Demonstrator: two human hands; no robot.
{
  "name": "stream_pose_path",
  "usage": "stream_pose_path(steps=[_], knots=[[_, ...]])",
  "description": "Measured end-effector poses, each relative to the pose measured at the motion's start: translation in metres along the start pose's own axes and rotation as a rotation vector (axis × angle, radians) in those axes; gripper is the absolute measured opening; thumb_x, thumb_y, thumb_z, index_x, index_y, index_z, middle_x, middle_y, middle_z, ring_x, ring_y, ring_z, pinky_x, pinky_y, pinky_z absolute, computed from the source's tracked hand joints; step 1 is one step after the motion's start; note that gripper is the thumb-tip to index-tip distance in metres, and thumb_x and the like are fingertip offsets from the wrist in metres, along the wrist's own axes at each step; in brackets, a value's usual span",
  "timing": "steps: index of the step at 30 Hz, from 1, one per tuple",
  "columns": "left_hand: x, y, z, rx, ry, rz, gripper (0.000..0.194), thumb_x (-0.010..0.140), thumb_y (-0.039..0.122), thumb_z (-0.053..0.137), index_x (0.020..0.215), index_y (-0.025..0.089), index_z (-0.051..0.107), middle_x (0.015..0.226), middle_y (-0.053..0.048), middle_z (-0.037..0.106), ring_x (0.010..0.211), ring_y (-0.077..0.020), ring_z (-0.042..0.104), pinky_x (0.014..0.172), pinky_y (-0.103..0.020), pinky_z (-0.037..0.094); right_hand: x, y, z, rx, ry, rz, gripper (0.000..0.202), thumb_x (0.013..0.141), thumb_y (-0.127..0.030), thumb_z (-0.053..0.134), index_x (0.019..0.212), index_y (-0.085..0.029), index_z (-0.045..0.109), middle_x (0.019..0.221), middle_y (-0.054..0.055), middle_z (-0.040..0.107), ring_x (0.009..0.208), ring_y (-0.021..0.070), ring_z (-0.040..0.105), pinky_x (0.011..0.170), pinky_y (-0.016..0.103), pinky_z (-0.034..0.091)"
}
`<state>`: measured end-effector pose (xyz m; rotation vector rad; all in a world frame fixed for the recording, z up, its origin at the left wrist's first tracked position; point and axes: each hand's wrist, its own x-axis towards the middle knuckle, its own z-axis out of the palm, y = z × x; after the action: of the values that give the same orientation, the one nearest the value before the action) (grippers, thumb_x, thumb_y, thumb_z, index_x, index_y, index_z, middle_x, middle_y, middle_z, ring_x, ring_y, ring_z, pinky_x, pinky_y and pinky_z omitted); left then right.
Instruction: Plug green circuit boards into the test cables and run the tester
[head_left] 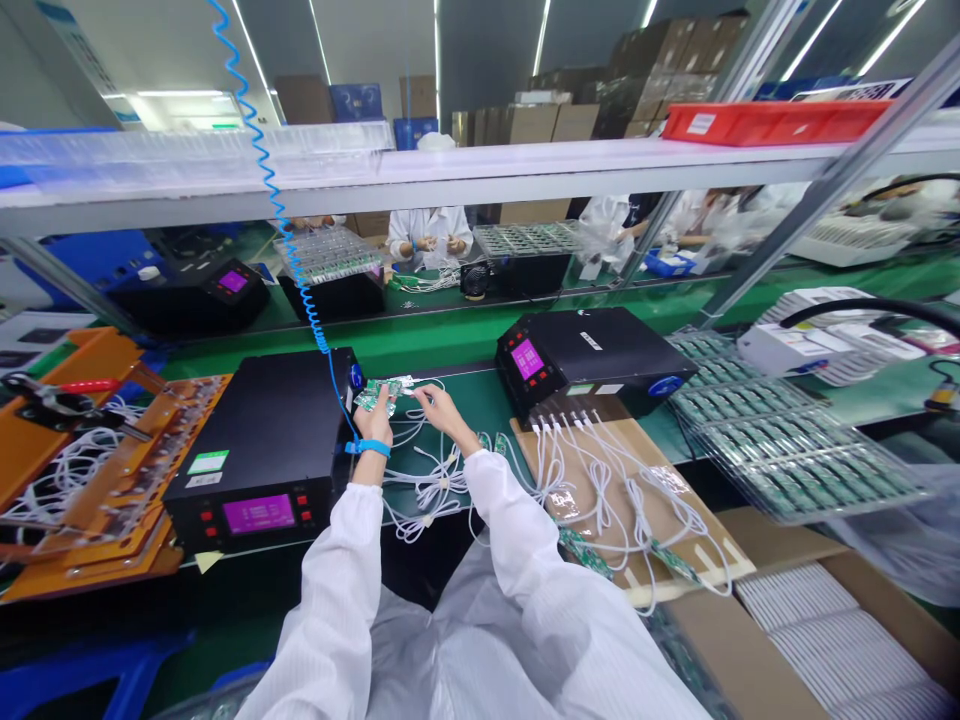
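Note:
In the head view my left hand is closed around several small green circuit boards, a blue strap on its wrist. Close beside it, the fingertips of my right hand pinch a white cable plug at the edge of the boards. Whether the plug sits fully in a board is too small to tell. Bundled white cables lie on the green bench below my hands. To the left stands a black tester box with a lit purple screen.
A second black box has cables plugged into its front, over a cardboard sheet. Trays of boards lie at right. An orange fixture is at left. A blue coiled cord hangs down. Co-workers sit beyond the shelf.

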<state>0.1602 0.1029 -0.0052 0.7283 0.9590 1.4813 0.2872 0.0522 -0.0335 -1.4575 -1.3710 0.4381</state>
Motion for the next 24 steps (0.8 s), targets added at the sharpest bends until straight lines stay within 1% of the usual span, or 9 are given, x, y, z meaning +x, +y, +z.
stream_pose_path(steps=[3,6,9,13,20,24], knots=[[0.0018,-0.0005,0.0007,0.000,0.025,-0.002,0.022,0.073,0.022,0.087,0.086,0.014,0.071,0.092,-0.006,0.074,0.087,-0.0192,0.073,0.088,-0.040,0.061,0.0000,-0.0005,0.0002,0.015,0.037,0.018,0.029,0.105,-0.029,0.047,0.100,-0.018,0.073,0.108,0.008,0.074,0.105,0.0197,0.067,0.097,0.031,0.047],[0.0036,-0.0005,0.0012,-0.006,0.040,-0.009,0.022,0.072,0.021,0.088,0.085,0.015,0.071,0.092,-0.006,0.075,0.088,-0.0196,0.073,0.089,-0.040,0.061,-0.0004,-0.0014,0.0003,0.020,0.037,0.025,0.028,0.104,-0.027,0.048,0.099,-0.017,0.074,0.108,0.009,0.075,0.104,0.0199,0.067,0.097,0.031,0.047],[0.0039,-0.0008,0.0014,-0.012,0.038,-0.010,0.023,0.071,0.022,0.088,0.085,0.015,0.071,0.094,-0.008,0.075,0.088,-0.0206,0.073,0.089,-0.042,0.061,-0.0012,-0.0027,0.0004,0.023,0.035,0.025,0.028,0.104,-0.027,0.048,0.099,-0.017,0.074,0.108,0.009,0.075,0.104,0.0198,0.067,0.096,0.030,0.047],[0.0027,-0.0016,0.0012,-0.016,0.022,0.002,0.027,0.070,0.026,0.089,0.087,0.015,0.072,0.097,-0.007,0.076,0.091,-0.0222,0.073,0.091,-0.045,0.060,-0.0019,-0.0036,-0.0001,0.040,0.041,0.031,0.030,0.105,-0.029,0.048,0.100,-0.017,0.074,0.108,0.009,0.075,0.103,0.0195,0.067,0.096,0.030,0.048],[0.0055,-0.0021,0.0001,0.008,0.022,0.021,0.023,0.071,0.022,0.088,0.084,0.016,0.070,0.089,-0.005,0.074,0.082,-0.0185,0.072,0.083,-0.036,0.061,-0.0023,-0.0023,-0.0020,0.001,0.004,0.003,0.029,0.104,-0.030,0.049,0.101,-0.017,0.075,0.106,0.008,0.074,0.100,0.0193,0.066,0.095,0.030,0.048],[0.0050,-0.0021,-0.0016,0.019,0.004,0.032,0.025,0.070,0.021,0.090,0.085,0.016,0.070,0.086,-0.004,0.073,0.079,-0.0164,0.071,0.079,-0.033,0.062,-0.0011,-0.0025,-0.0032,-0.029,-0.007,-0.015,0.026,0.103,-0.028,0.052,0.102,-0.017,0.075,0.105,0.008,0.074,0.100,0.0195,0.066,0.095,0.031,0.048]])
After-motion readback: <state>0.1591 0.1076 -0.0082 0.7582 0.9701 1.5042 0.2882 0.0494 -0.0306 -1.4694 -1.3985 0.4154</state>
